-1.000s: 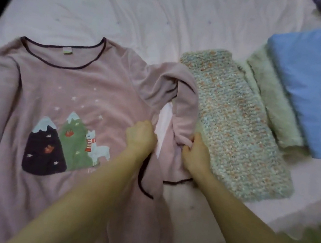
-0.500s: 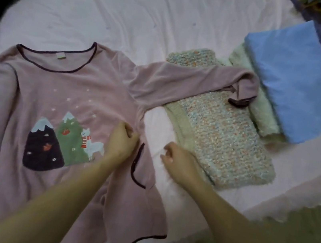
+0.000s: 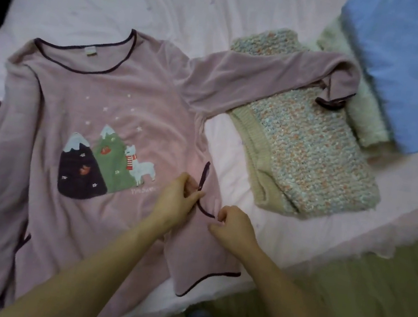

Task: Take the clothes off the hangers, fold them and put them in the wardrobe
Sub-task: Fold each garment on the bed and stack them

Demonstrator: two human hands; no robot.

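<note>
2 hands work at the right side hem of a pink top (image 3: pixel 117 105) spread on the bed (image 3: pixel 172 1).

The top lies front up, its neckline toward the far edge of the bed and its bottom hem at the near edge; a mountain-and-llama picture (image 3: pixel 102 166) shows on the chest. The left hand (image 3: pixel 178 200) pinches the dark trim (image 3: pixel 202 182) of the side slit between thumb and fingers. The right hand (image 3: pixel 233 225), fingers curled, grips the fabric just beside it. The right sleeve (image 3: pixel 264 79) stretches out across a folded knit (image 3: pixel 309 157). Past the knit, toward the bed's right edge, lie a cream fluffy piece (image 3: pixel 367 120) and a folded blue piece (image 3: pixel 414 67) partly on top of it.
</note>
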